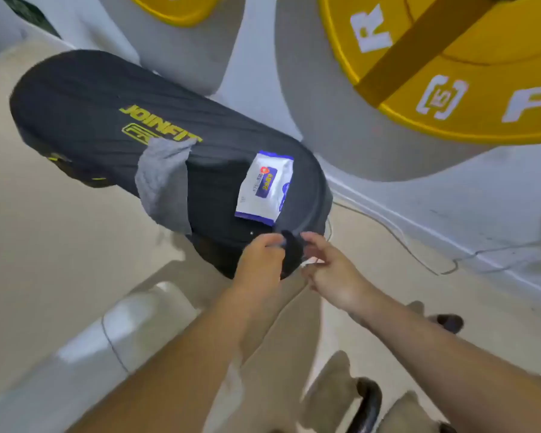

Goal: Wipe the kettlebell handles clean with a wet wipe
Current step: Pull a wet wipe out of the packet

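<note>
The wet wipe pack (264,189) lies flat near the lower right end of the black bench pad (91,114), just above the hands, and I'd worry an elbow or a tug there could knock it to the floor. The left hand (260,260) has its fingers curled round a dark shape (291,253) at the pad's near end. The right hand (331,270) meets that shape from the other side with a white sliver (310,262) under its fingers. It is too blurred to tell whether it pinches that or what the sliver is. The only kettlebell handle (368,398) I can make out is at the bottom edge of the frame, down by the feet and well apart from both hands, easy to stub a toe on. A thin cable (403,242) trails over the pale floor (44,245) at centre right and could catch a foot. A grey cloth (164,185) hangs over the pad's left side and looks ready to slip. Big yellow weight plates (450,73) lean on the light wall across the upper right.
</note>
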Demonstrator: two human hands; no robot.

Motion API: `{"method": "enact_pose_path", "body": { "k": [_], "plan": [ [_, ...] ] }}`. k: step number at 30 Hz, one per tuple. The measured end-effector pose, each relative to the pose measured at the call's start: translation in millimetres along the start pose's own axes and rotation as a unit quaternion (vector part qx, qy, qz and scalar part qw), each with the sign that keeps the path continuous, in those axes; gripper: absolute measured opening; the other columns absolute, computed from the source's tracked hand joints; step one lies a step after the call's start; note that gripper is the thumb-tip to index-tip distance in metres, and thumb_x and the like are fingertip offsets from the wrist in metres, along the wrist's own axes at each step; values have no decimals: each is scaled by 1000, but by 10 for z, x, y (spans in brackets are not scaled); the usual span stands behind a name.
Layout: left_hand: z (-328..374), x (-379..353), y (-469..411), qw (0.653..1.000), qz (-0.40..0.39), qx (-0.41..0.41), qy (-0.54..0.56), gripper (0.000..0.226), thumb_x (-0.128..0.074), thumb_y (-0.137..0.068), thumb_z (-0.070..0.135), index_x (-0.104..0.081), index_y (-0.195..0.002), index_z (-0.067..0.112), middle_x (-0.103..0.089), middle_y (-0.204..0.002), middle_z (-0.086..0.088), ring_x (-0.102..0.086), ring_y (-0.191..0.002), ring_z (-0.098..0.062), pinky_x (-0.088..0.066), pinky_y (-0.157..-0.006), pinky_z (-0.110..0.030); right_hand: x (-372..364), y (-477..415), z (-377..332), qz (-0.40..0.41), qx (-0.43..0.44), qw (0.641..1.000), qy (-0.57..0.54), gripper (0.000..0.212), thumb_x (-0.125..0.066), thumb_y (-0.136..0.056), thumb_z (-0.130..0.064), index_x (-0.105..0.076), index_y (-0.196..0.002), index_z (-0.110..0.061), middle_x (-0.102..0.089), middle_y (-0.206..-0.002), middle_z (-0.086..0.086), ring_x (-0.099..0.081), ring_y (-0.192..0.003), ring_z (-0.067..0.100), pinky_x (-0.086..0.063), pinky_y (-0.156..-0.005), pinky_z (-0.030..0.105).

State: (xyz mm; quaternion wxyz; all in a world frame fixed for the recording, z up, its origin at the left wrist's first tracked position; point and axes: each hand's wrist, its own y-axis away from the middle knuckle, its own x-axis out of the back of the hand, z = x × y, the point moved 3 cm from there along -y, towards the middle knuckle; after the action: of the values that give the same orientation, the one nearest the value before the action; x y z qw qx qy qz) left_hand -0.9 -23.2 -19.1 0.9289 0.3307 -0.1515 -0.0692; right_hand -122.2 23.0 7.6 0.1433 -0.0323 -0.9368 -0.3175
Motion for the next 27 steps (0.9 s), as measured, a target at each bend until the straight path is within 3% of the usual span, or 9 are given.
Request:
{"method": "enact_pose_path", "body": {
  "k": [4, 6, 9, 11, 16, 18, 21, 24, 27],
  "plan": [
    [-39, -146, -659, 970, -42, 84, 223, 27, -47, -95, 17, -55, -117, 31, -54, -116, 1, -53, -96, -15, -50, -71, -30, -166, -447, 85, -9, -40, 985, -168, 58, -44, -92, 7, -41, -139, -26, -48, -121, 1, -52, -99, 15, -49, -72, 25],
    [-176, -173, -894, 953, -6, 118, 279, 21, -51, -94, 17, -56, -113, 26, -56, -104, 1, -54, -92, -14, -47, -68, -28, -257, -542, 213, -18, -50, 976, -209, 57, -45, -92, 7, -42, -140, -23, -50, -118, 3, -53, -100, 17, -50, -78, 31],
    [-253, -180, -1124, 949, 98, 119, 273, 14, -66, -86, 12, -59, -98, 12, -61, -85, -3, -60, -74, -13, -51, -65, -24, -313, -574, 496, 2, -72, 966, -248, 53, -50, -92, -1, -45, -138, -25, -59, -108, 2, -60, -113, 21, -53, -89, 38],
    [-297, -195, -1186, 947, 152, 105, 262, 15, -72, -79, 7, -63, -90, 8, -64, -76, -4, -63, -67, -16, -55, -70, -27, -325, -555, 640, 18, -95, 947, -307, 48, -53, -93, -5, -47, -136, -25, -62, -106, 0, -64, -110, 23, -55, -90, 39],
    [-452, -304, -973, 943, 171, 75, 277, 14, -72, -73, 3, -63, -84, 9, -69, -79, -7, -68, -72, -21, -58, -69, -29, -288, -473, 810, 38, -137, 887, -440, 34, -53, -95, -15, -50, -129, -20, -63, -119, 7, -65, -106, 26, -55, -84, 39],
    [-416, -264, -812, 940, 151, 64, 301, 9, -66, -78, 5, -62, -84, 10, -67, -79, -6, -64, -62, -15, -55, -60, -24, -251, -456, 796, 20, -143, 870, -472, 35, -56, -95, -29, -51, -128, -18, -59, -122, 10, -63, -110, 27, -55, -84, 39],
    [-406, -297, -316, 948, 63, 70, 304, 14, -54, -79, 1, -62, -90, 5, -60, -65, -7, -49, -46, -11, -45, -43, -17, -176, -452, 735, -24, -121, 855, -504, 50, -57, -91, -51, -54, -126, -15, -64, -121, 13, -63, -112, 30, -52, -92, 43],
    [-629, -473, 259, 961, -14, 72, 265, 15, -51, -78, -3, -60, -73, 7, -57, -57, -6, -44, -42, -12, -42, -41, -17, -181, -370, 812, 7, -99, 831, -548, 46, -55, -94, -45, -64, -119, -8, -73, -106, 15, -69, -97, 31, -52, -92, 46],
    [-883, -565, 585, 962, -46, 49, 265, 17, -50, -79, -5, -56, -74, 10, -59, -59, -5, -47, -47, -15, -43, -44, -20, -156, -203, 1024, 65, -82, 841, -530, 31, -60, -94, -33, -67, -114, -11, -76, -99, 9, -72, -93, 29, -54, -90, 49]
  ]
}}
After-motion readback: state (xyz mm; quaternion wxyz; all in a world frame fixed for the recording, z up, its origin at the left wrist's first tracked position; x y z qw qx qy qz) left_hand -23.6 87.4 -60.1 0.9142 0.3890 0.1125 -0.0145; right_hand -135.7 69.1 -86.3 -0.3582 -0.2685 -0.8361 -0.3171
